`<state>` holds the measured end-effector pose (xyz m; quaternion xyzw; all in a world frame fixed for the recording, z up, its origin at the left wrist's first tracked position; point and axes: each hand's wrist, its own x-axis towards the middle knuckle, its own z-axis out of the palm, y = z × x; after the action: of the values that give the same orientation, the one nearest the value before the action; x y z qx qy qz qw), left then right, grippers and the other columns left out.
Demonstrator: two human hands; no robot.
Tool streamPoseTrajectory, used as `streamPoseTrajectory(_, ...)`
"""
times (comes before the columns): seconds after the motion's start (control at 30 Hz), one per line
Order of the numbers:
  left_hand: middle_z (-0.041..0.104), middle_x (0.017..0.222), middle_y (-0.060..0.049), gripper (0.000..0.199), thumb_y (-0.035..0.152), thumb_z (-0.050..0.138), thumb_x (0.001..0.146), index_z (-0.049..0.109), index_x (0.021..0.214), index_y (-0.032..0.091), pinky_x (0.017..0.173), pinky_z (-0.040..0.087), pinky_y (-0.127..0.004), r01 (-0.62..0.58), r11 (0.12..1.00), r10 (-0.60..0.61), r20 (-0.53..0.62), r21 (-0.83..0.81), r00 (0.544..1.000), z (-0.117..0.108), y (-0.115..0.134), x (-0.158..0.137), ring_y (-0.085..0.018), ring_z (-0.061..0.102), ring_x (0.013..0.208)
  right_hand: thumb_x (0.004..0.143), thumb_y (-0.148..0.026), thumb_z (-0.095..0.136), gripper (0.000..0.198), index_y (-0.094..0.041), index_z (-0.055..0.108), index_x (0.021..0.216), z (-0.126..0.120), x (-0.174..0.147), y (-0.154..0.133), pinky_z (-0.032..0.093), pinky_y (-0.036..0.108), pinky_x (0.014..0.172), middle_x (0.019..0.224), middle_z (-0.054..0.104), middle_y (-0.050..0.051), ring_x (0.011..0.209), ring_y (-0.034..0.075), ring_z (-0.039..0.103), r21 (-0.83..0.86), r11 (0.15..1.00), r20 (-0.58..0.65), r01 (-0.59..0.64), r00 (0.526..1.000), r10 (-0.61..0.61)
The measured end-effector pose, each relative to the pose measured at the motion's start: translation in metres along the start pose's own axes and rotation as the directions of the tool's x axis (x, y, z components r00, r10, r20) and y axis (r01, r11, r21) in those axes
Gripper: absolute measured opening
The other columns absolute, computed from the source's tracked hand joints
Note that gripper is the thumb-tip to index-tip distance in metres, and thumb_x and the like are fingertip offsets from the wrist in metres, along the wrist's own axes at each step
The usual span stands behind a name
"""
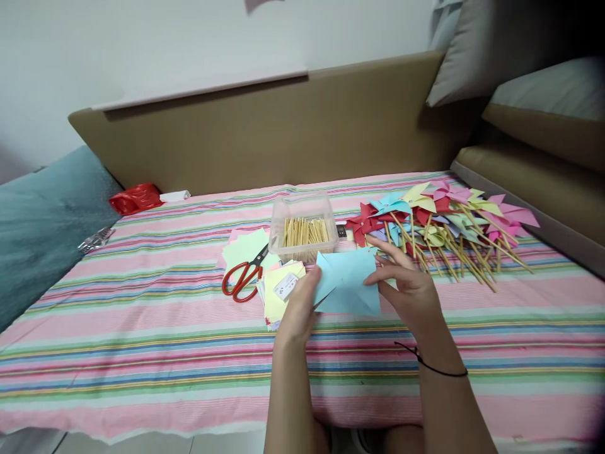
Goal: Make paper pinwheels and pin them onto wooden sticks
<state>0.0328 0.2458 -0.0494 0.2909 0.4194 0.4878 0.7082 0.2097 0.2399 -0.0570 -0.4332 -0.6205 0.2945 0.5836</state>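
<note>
A blue square of paper (350,284), with slits cut in from its corners, is held up between both hands over the striped cloth. My left hand (300,309) pinches its left edge, the thumb on top. At the right edge, my right hand (406,287) has its thumb and a finger closed on the paper, with other fingers raised. Just behind the paper stands a clear plastic box (305,205) of thin wooden sticks (305,232). Left of my left hand lie a stack of paper squares (274,302) and red-handled scissors (243,280).
Paper pinwheels on sticks (449,221) are piled at the right. Pale paper sheets (246,246) lie under the scissors. A red plastic bag (136,199) and small silvery items (96,240) are at the far left. The sofa back (283,139) rises behind the striped cloth (142,302).
</note>
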Motion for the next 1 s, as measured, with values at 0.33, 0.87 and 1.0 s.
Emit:
streamPoseTrajectory(0.33,0.074,0.093,-0.01,0.035,0.03,0.079,0.064,0.071,0.094,0.012,0.072,0.052,-0.03,-0.126,0.983,0.126,0.008,0.137,0.992,-0.003,-0.015,0.023,-0.019,0.067,0.077,0.085,-0.027,0.06,0.023,-0.03,0.067,0.107,0.005,0.0,0.008,0.053,0.036,0.084,0.109,0.069,0.005,0.099,0.02,0.065,0.218,0.94,-0.045,-0.263,0.959,0.279)
streamPoseTrajectory(0.87,0.068,0.066,-0.002,0.025,0.034,0.07,0.072,0.071,0.085,0.013,0.056,0.043,-0.023,-0.077,0.966,0.067,0.048,0.247,0.997,-0.019,-0.009,0.02,-0.012,0.056,0.057,0.074,-0.038,0.071,0.018,-0.021,0.074,0.079,-0.005,-0.005,0.004,0.053,0.03,0.072,0.079,0.071,0.004,0.077,0.018,0.066,0.076,0.867,0.382,-0.492,0.818,0.431)
streamPoseTrajectory(1.0,0.069,0.069,-0.003,0.028,0.037,0.071,0.071,0.072,0.087,0.013,0.058,0.044,-0.024,-0.076,0.965,0.068,0.043,0.251,0.997,-0.023,-0.008,0.014,-0.014,0.058,0.06,0.078,-0.044,0.067,0.024,-0.021,0.074,0.077,0.001,-0.003,0.003,0.054,0.032,0.077,0.08,0.07,0.004,0.081,0.018,0.065,0.077,0.878,0.387,-0.472,0.826,0.41)
